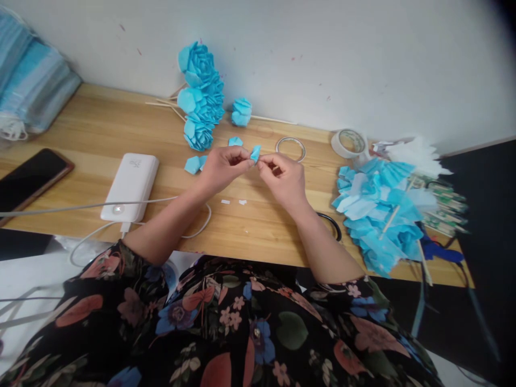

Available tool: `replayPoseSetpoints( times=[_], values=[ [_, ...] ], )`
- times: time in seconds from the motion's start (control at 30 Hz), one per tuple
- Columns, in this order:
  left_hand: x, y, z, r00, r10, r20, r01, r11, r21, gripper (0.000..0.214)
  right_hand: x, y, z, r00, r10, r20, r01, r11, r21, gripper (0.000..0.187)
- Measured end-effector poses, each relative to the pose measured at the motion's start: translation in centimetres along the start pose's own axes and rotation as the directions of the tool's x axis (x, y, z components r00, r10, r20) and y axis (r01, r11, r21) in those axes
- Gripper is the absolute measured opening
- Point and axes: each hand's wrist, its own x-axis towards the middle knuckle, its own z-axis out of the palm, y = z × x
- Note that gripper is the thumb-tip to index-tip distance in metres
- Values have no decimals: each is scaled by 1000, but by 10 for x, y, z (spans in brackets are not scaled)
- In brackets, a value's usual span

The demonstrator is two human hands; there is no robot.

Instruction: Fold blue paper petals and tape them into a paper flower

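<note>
Between my two hands is a small blue paper petal (255, 153), held up above the table. My left hand (223, 171) pinches it between thumb and fingers. The fingertips of my right hand (287, 180) are closed at its right edge, where they partly hide it. Beside my left hand lie loose blue petals (193, 165), and another petal (235, 141) rests just behind it. Small white paper scraps (225, 202) lie on the wood below my hands. A narrow ring of tape (291, 140) is behind my right hand.
Blue paper roses (199, 102) on sticks lean near the wall, with a single blue flower (241, 112) beside them. To the right are a tape roll (338, 144) and crumpled blue paper (379, 215). A white power bank (131, 183), its cable and a phone (34, 180) lie left.
</note>
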Motion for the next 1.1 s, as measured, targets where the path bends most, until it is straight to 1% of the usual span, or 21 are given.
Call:
replayPoseSetpoints(
  times=[0.13,0.27,0.4,0.57,0.9,1.0,1.1],
  values=[
    [0,-1,0,1000,10,0,-10,1000,18,10,-1,3,1,1000,-14,-1,14,1000,-19,13],
    [-1,-1,-1,1000,4,5,-4,1000,11,13,-1,4,2,1000,-31,-2,31,999,15,13],
    [-1,-1,-1,1000,0,13,1,1000,-17,13,0,3,1,1000,-11,21,11,1000,14,14],
    [0,-2,-1,1000,-12,0,12,1000,-2,13,-1,1,-1,1000,-13,28,13,1000,5,15],
    [0,-2,-1,999,37,11,-37,999,-13,16,-1,1,-1,999,-51,10,51,998,31,18],
    [1,1,-2,1000,11,24,-10,999,-46,18,0,1,-4,1000,-8,16,6,996,93,20],
    [1,6,-4,999,-29,20,31,996,-87,21,3,5,-8,993,116,7,-114,961,252,28]
  ],
)
